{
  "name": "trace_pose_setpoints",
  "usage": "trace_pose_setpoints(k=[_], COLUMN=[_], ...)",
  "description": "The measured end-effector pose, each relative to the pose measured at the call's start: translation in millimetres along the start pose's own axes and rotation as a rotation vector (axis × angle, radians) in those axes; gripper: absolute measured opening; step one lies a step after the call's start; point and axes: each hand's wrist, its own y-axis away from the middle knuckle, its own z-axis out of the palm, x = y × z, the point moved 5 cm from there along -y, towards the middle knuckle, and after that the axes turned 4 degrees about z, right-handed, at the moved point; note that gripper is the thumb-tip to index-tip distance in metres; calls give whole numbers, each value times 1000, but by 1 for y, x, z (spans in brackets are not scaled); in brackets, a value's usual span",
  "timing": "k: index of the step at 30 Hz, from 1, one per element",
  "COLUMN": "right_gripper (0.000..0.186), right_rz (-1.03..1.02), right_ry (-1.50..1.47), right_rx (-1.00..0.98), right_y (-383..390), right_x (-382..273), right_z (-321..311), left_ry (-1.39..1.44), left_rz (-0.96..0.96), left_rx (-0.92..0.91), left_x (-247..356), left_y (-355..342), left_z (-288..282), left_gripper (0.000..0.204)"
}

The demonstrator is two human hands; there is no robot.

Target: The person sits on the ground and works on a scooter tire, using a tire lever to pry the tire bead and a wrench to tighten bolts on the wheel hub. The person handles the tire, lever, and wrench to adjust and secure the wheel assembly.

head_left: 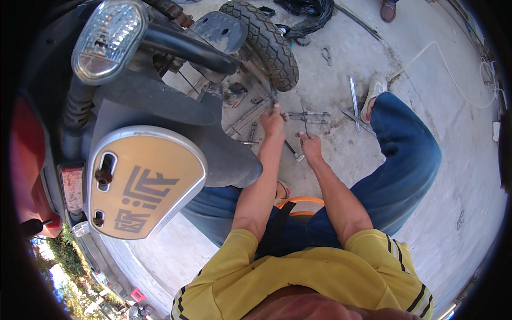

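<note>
My left hand (273,122) reaches in beside the scooter's rear end, fingers closed at a dark part just below the knobbly black tyre (265,40). What those fingers grip is too small to make out. To its right, my right hand (310,146) is closed around a thin dark metal rod (305,122) that points away from me. Between my forearms a hammer (293,151) with a black handle and a pale metal head lies on the concrete. Dark metal bars (314,118) lie just beyond the rod.
The scooter's yellow plate (146,184) and oval lamp (109,41) jut out on the left. Flat metal bars (354,104) lie near my right shoe (375,92). Pliers (326,56), a black plastic bag (309,18) and a pale hose (442,58) are farther off. Another person's shoe (388,10) shows at the top.
</note>
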Motion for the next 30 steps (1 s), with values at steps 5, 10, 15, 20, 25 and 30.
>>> trace_pose_setpoints(k=[5, 10, 15, 20, 25, 30], right_gripper=[36, 28, 32, 26, 24, 28], right_rz=[116, 126, 88, 57, 363, 401], right_ry=[-154, -267, -302, -178, -534, -517], right_rx=[-163, -163, -254, -215, -446, -610], right_y=[0, -5, 4, -18, -31, -42], right_x=[-52, -56, -76, -91, -118, -122], right_z=[23, 28, 38, 42, 64, 79], left_ry=[288, 537, 198, 348, 702, 332], left_rz=[-116, -245, 14, -106, -331, -138], left_rx=[-39, -64, 7, -57, -318, -69], left_x=[-9, -3, 8, 0, -8, 9], left_y=[-6, 16, 10, 14, 6, 18], left_z=[-13, 8, 0, 0, 3, -4], left_gripper=[23, 23, 22, 29, 38, 25])
